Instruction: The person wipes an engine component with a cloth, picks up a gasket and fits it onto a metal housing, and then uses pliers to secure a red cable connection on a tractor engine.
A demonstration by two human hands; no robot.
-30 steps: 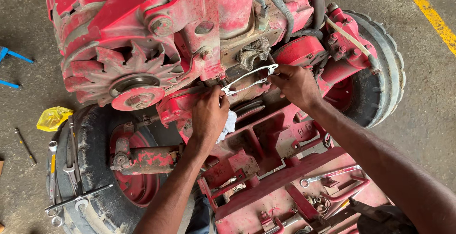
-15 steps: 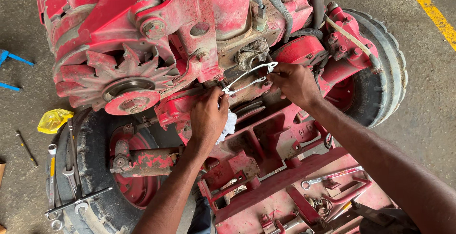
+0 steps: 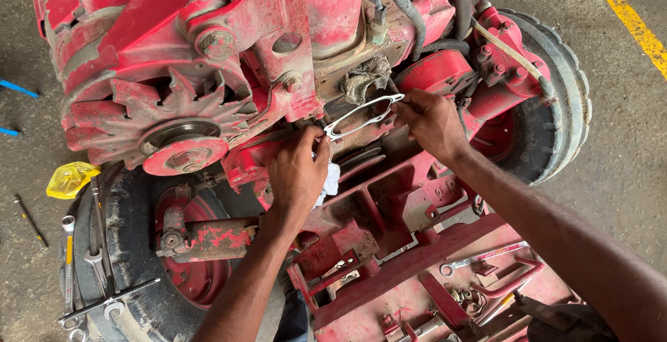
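A thin white gasket (image 3: 363,115), a narrow loop with small ears at its ends, is stretched between the two hands in front of the red engine block (image 3: 278,50). Its long axis runs from lower left to upper right, tilted gently upward toward the person's right side, and it lies flat against or just off the grimy face of the block, below a wad of grey rag (image 3: 366,77) stuffed into an opening there (whether the gasket touches the metal cannot be told from this view).

The right hand (image 3: 431,123) pinches the upper right end of the gasket between thumb and fingertips, closed on it. The left hand (image 3: 299,172) is at the lower left end, its fingers curled toward that end and also closed around a bit of white cloth (image 3: 329,181) that peeks out beside the palm; its grip on the gasket itself is hidden behind the knuckles, though the fingertips meet the loop's end. So each hand has one end, and neither is nearer to the middle than the other; the mating face lies straight ahead of both, away from the person.

To the left, the finned red pulley wheel (image 3: 182,149) sits well apart from the gasket. Further down, spanners (image 3: 90,265) lie on the black tyre (image 3: 118,314), a yellow rag (image 3: 69,179) is on the concrete floor (image 3: 611,106), and another spanner (image 3: 483,256) rests on the red frame near the right forearm.
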